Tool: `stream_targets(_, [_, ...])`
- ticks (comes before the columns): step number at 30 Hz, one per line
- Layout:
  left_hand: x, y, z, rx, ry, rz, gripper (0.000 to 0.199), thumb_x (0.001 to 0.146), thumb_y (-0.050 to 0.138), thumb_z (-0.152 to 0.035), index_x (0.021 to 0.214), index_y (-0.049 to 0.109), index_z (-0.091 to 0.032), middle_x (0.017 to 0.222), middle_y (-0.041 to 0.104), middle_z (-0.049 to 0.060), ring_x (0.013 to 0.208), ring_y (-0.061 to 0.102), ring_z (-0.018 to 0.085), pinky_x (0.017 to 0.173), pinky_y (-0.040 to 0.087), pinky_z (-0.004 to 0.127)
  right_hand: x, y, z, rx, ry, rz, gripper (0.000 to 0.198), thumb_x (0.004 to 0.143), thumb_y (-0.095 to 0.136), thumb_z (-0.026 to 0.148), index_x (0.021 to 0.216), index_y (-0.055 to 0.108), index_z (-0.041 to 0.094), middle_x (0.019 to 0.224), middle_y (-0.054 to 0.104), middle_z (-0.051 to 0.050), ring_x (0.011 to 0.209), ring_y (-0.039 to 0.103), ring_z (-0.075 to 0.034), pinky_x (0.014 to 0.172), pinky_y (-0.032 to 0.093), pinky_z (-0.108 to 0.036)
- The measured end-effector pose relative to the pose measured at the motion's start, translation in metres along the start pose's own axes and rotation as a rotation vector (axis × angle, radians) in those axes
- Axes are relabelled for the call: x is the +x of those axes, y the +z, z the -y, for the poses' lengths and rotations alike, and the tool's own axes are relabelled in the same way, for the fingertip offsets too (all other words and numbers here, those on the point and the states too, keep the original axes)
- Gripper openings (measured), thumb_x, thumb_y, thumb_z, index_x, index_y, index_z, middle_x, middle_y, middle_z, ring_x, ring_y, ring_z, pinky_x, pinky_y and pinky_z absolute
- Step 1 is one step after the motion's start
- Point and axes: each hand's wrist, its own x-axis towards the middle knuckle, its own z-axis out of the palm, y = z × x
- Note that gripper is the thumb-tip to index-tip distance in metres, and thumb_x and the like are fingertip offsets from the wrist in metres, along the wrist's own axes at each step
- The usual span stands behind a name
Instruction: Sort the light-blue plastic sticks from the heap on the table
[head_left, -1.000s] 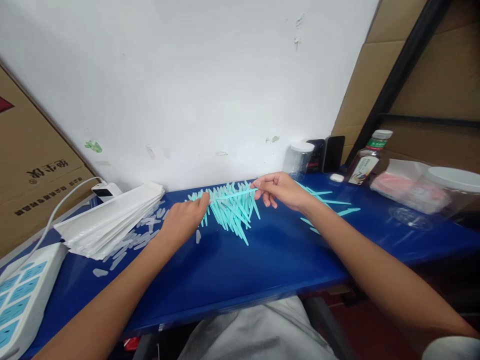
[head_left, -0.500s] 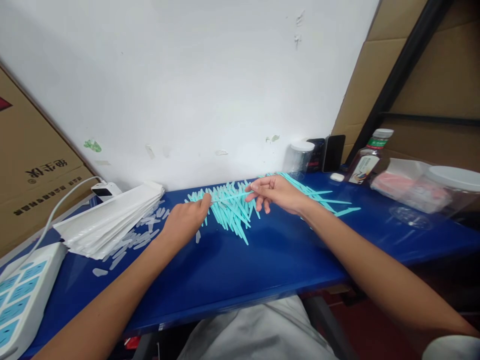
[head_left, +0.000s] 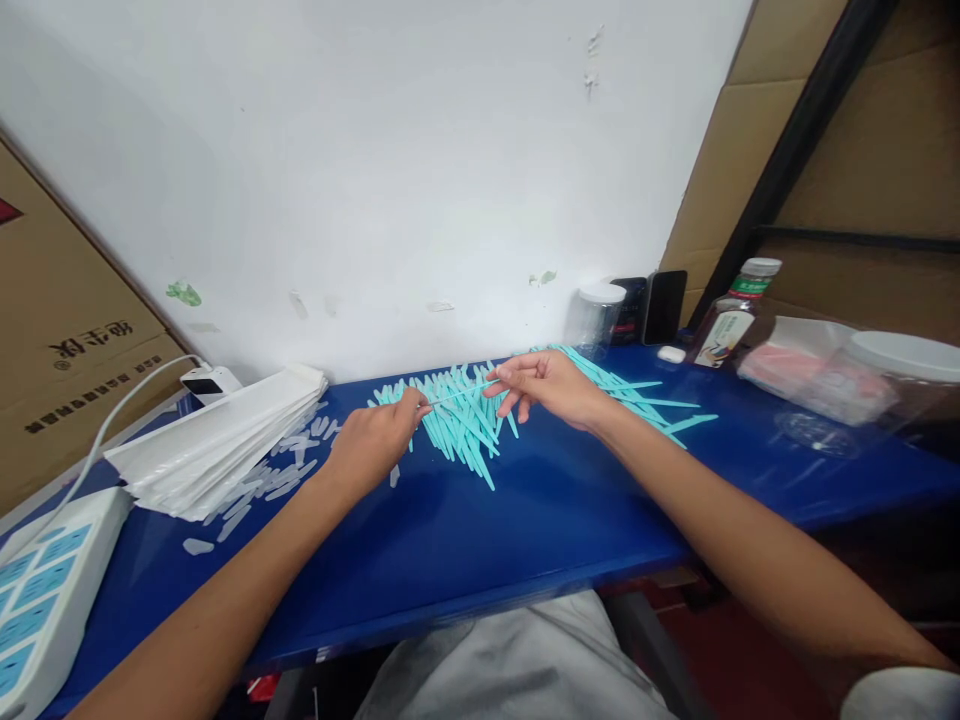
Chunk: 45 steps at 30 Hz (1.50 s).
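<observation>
Pinches a turquoise strip [head_left: 461,393] with left hand [head_left: 381,433] and right hand [head_left: 549,388], above turquoise pile [head_left: 466,433] near tabletop's back edge [head_left: 346,391].

Tabletop [head_left: 525,530]: deep blue, smooth and glossy, with soft reflections of light.
Turquoise sticks [head_left: 466,432]: thin, smooth, plastic-looking, with a low sheen.
Pale pieces [head_left: 199,546]: translucent, frosted, apparently plastic.
White sleeves [head_left: 217,440]: slick and shiny, lightly creased; paper or plastic film, unclear which.
Power strip [head_left: 112,515]: hard white plastic, blue socket faces.
Wall [head_left: 450,150]: matt white paint, scuffed and flaking in spots.
Printed carton [head_left: 82,270]: matt brown cardboard.
Lidded jar [head_left: 598,322]: clear, glossy plastic, white lid.
Trousers [head_left: 517,660]: soft grey cloth, wrinkled.
</observation>
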Motion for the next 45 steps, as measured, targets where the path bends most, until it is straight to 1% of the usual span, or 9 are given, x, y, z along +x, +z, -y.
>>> stream_targets(6, [0.005,-0.001,0.030,-0.167,-0.095,0.057,0.044,0.109,0.027,-0.047,0.116,0.059,-0.019,0.073,0.069,0.006,0.066,0.067,0.024,0.056,0.029,0.028,0.010,-0.006,-0.013,-0.186,-0.073,-0.338,0.046,0.088,0.075,0.058,0.096,0.073,0.012,0.102,0.079,-0.017,0.068,0.076,-0.019,0.045,0.058,-0.023])
stream_targets(9, [0.005,-0.004,0.051,-0.319,-0.060,0.219,0.043,0.107,0.031,-0.048,0.096,0.063,-0.021,0.078,0.069,0.006,0.070,0.065,0.023,0.061,0.036,0.028,0.010,-0.004,-0.019,-0.258,-0.053,-0.209,0.052,0.089,0.069,0.066,0.099,0.073,0.014,0.110,0.078,-0.018,0.064,0.074,-0.018,0.042,0.055,-0.024])
stream_targets(12, [0.001,-0.011,0.064,-0.488,0.008,0.387,0.042,0.104,0.037,-0.049,0.086,0.063,-0.022,0.081,0.070,0.005,0.072,0.063,0.021,0.066,0.039,0.028,0.006,-0.002,-0.021,-0.427,-0.024,-0.052,0.051,0.095,0.060,0.066,0.100,0.072,0.016,0.095,0.080,-0.012,0.049,0.066,-0.014,0.041,0.049,-0.024])
stream_targets(16, [-0.005,-0.021,0.068,-0.661,0.012,0.612,0.034,0.099,0.047,-0.054,0.102,0.064,-0.024,0.083,0.069,0.003,0.070,0.060,0.020,0.062,0.040,0.027,0.005,-0.010,-0.017,-0.734,-0.053,-0.132,0.038,0.102,0.054,0.051,0.101,0.072,0.018,0.069,0.075,-0.003,0.044,0.058,-0.012,0.050,0.044,-0.024])
stream_targets(21, [-0.010,-0.021,0.063,-0.753,0.039,0.763,0.039,0.095,0.051,-0.056,0.117,0.060,-0.026,0.083,0.069,0.003,0.065,0.059,0.018,0.059,0.040,0.026,0.011,-0.047,-0.009,-0.985,-0.041,-0.307,0.035,0.102,0.053,0.040,0.081,0.072,0.018,0.071,0.077,-0.005,0.059,0.065,-0.016,0.060,0.042,-0.026])
stream_targets(26, [-0.009,-0.017,0.050,-0.745,0.052,0.800,0.037,0.094,0.052,-0.057,0.111,0.058,-0.025,0.075,0.063,0.000,0.063,0.055,0.018,0.057,0.038,0.025,0.014,-0.094,-0.010,-1.261,0.135,-0.453,0.030,0.098,0.057,0.037,0.094,0.079,0.016,0.087,0.079,-0.013,0.076,0.070,-0.023,0.066,0.044,-0.029])
stream_targets(30, [-0.010,-0.014,0.042,-0.785,0.075,0.786,0.038,0.095,0.050,-0.060,0.107,0.058,-0.025,0.077,0.063,0.001,0.064,0.054,0.017,0.056,0.038,0.025,0.014,-0.113,-0.020,-1.389,0.259,-0.465,0.029,0.096,0.060,0.037,0.102,0.080,0.017,0.100,0.079,-0.014,0.087,0.071,-0.026,0.071,0.046,-0.031])
stream_targets(36, [-0.010,-0.012,0.038,-0.736,0.073,0.727,0.044,0.095,0.048,-0.064,0.098,0.061,-0.022,0.072,0.062,0.002,0.061,0.052,0.018,0.055,0.035,0.027,0.021,-0.103,-0.039,-1.431,0.320,-0.294,0.033,0.089,0.071,0.046,0.104,0.080,0.018,0.105,0.078,-0.014,0.090,0.070,-0.025,0.071,0.047,-0.029])
stream_targets(45, [-0.004,-0.015,0.045,-0.662,0.049,0.466,0.040,0.102,0.041,-0.055,0.099,0.063,-0.022,0.078,0.066,0.003,0.067,0.058,0.019,0.063,0.038,0.028,0.024,-0.091,-0.043,-1.440,0.294,-0.283,0.022,0.092,0.067,0.031,0.082,0.077,0.015,0.091,0.077,-0.016,0.087,0.071,-0.026,0.072,0.047,-0.030])
